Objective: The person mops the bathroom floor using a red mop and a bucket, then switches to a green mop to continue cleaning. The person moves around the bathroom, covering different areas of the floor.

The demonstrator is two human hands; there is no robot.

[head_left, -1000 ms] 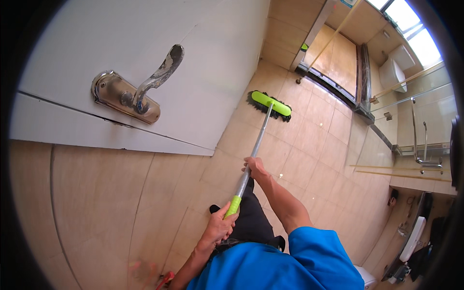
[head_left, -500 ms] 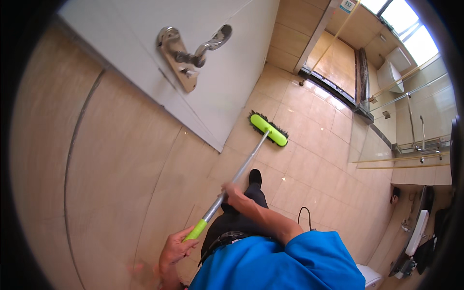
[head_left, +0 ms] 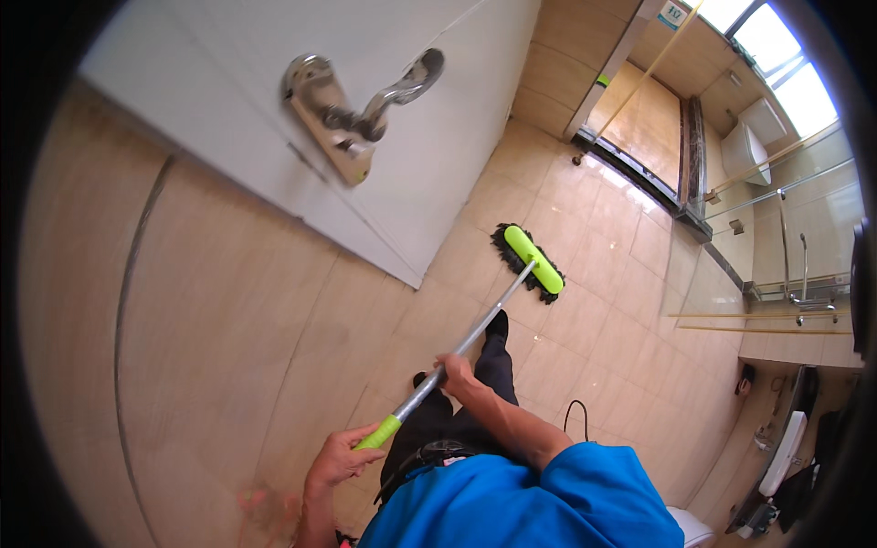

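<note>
A mop [head_left: 534, 259] with a bright green head and a dark shaggy fringe rests on the tiled floor, out ahead and a little right of my feet. Its grey metal pole slants back toward me and ends in a green grip. My left hand [head_left: 342, 457] is closed around that green grip at the near end. Farther up, my right hand [head_left: 454, 373] wraps around the metal pole, close to my legs. The fingers of both hands are partly hidden by the pole and the hands themselves.
A white door [head_left: 228, 91] with a metal lever handle [head_left: 333, 119] stands at the left. Ahead right, a dark-edged threshold [head_left: 630, 173] crosses a doorway near glass panels and a toilet [head_left: 744, 151]. A counter with a white object [head_left: 790, 452] is at the lower right.
The mop head has slid to the right and slightly nearer across the tiles. My right hand has shifted right with the pole, and a foot has come into view behind it.
</note>
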